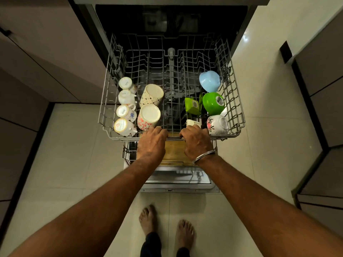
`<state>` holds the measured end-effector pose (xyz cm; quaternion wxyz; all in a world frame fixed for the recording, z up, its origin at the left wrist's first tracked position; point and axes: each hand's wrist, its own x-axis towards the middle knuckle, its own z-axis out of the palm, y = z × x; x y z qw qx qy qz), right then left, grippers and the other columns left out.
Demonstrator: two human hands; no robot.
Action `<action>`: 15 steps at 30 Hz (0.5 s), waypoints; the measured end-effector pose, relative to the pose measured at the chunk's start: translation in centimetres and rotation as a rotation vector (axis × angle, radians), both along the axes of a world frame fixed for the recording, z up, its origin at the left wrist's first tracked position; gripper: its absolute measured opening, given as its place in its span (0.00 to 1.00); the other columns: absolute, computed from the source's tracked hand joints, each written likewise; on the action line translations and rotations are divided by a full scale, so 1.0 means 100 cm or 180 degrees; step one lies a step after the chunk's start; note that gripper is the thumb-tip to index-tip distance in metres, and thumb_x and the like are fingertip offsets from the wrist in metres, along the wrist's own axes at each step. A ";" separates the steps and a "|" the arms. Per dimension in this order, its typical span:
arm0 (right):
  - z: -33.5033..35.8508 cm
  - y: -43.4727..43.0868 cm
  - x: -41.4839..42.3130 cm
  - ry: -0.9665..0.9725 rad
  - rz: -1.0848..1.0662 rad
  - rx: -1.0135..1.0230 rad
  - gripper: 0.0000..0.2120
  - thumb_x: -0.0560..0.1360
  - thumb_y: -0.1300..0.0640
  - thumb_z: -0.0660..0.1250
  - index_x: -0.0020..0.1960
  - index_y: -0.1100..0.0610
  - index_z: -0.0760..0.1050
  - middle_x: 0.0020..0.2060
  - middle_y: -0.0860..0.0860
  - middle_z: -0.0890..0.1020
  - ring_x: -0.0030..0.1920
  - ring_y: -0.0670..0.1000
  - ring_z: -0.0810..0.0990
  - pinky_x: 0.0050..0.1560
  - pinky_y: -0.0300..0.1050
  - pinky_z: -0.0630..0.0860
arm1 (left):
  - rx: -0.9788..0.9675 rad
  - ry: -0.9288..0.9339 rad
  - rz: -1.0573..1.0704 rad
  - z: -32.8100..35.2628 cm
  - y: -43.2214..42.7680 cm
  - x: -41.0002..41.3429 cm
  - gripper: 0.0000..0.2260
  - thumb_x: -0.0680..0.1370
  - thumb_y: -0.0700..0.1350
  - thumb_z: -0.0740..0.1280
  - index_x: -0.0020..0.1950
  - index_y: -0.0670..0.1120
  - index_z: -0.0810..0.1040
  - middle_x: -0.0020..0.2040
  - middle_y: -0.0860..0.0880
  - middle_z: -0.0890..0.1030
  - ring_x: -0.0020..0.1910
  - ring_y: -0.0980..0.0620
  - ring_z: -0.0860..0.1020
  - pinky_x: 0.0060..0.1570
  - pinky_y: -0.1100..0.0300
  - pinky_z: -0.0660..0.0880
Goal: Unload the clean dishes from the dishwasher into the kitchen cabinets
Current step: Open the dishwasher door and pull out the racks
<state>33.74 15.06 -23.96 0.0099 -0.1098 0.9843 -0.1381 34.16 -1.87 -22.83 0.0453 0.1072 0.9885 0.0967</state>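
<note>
The upper rack [239, 115] of the dishwasher stands pulled out over the open door [178, 180], and both hands are on its front rail. The left hand [151, 143] has its fingers curled over the wire just left of the middle, and the right hand [197, 143], with a metal bangle [204, 156] on the wrist, grips the same rail just to the right, a short gap between the two. Along the rack's left side four small white cups sit upside down in a row from back to front: a plain cup [125, 83], a second cup [126, 97], a cup with a blue flower [124, 111] and a gold-rimmed cup [122, 126] at the front corner. Just beside them, toward the middle, two tall mugs lean bottom-up, one behind the other: a mug with a dark lattice print [152, 95] and a mug with red flowers [148, 116], the latter touching or nearly touching the left hand's fingertips. The middle of the rack holds only bare wire tines. On the right side a light blue bowl [209, 81] sits furthest back, a green bowl [213, 103] with a label on its base in front of it, and a white bowl with a pink floral print [217, 125] at the front corner, all three turned over. Left of the green bowl stands a small green container [192, 105], and a small white piece [193, 122] shows just behind the right hand; what it is cannot be told. Below, the lower rack [126, 153] holds a wooden board [174, 153], partly hidden by the hands. Two bare feet [148, 217] stand on the pale tiled floor [74, 164].
</note>
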 end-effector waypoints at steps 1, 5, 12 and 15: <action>0.001 0.000 0.001 -0.0030 -0.0001 0.0003 0.15 0.63 0.66 0.72 0.48 0.54 0.79 0.45 0.51 0.81 0.51 0.58 0.79 0.46 0.52 0.71 | 0.0016 0.0003 -0.0003 0.000 0.000 0.001 0.16 0.79 0.38 0.68 0.65 0.50 0.77 0.60 0.49 0.79 0.58 0.49 0.74 0.55 0.55 0.74; 0.007 0.001 0.002 -0.0162 0.0035 0.0053 0.16 0.64 0.65 0.71 0.50 0.53 0.79 0.47 0.51 0.81 0.53 0.57 0.77 0.48 0.52 0.72 | 0.0017 0.0006 0.0002 0.003 0.001 0.002 0.16 0.79 0.37 0.67 0.66 0.49 0.76 0.60 0.49 0.79 0.59 0.49 0.75 0.57 0.55 0.74; 0.005 0.004 0.006 -0.0190 0.0038 0.0082 0.14 0.66 0.65 0.70 0.49 0.53 0.79 0.47 0.50 0.81 0.53 0.57 0.77 0.50 0.55 0.74 | 0.0032 -0.0038 -0.0004 -0.001 0.002 0.005 0.16 0.78 0.37 0.69 0.64 0.49 0.78 0.61 0.48 0.79 0.62 0.48 0.75 0.61 0.51 0.76; 0.005 0.005 0.007 -0.0224 0.0005 0.0101 0.14 0.66 0.66 0.69 0.49 0.53 0.79 0.46 0.49 0.81 0.52 0.56 0.78 0.52 0.57 0.74 | -0.0019 -0.0054 -0.0045 -0.003 0.002 0.007 0.15 0.78 0.37 0.69 0.64 0.49 0.78 0.60 0.48 0.79 0.62 0.48 0.75 0.62 0.52 0.75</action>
